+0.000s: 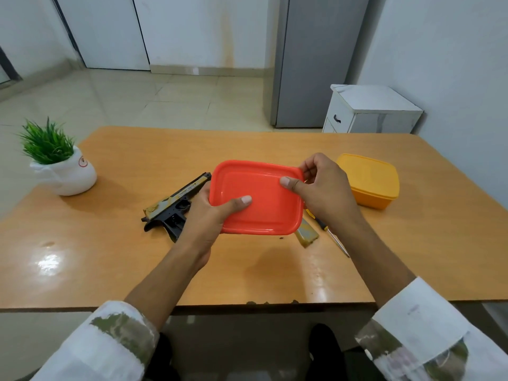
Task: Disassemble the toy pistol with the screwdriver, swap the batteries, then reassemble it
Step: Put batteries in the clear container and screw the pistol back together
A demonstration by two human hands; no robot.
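Black toy pistol [176,207], lettering [189,189] unreadable

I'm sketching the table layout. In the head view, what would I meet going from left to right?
plant → pistol → red box → yellow box

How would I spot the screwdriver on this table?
On the wooden table, look under the near right corner of the raised red box. The screwdriver lies flat there beside an olive pistol part. It alone is thin, with a yellow-and-black handle and a bare metal shaft.
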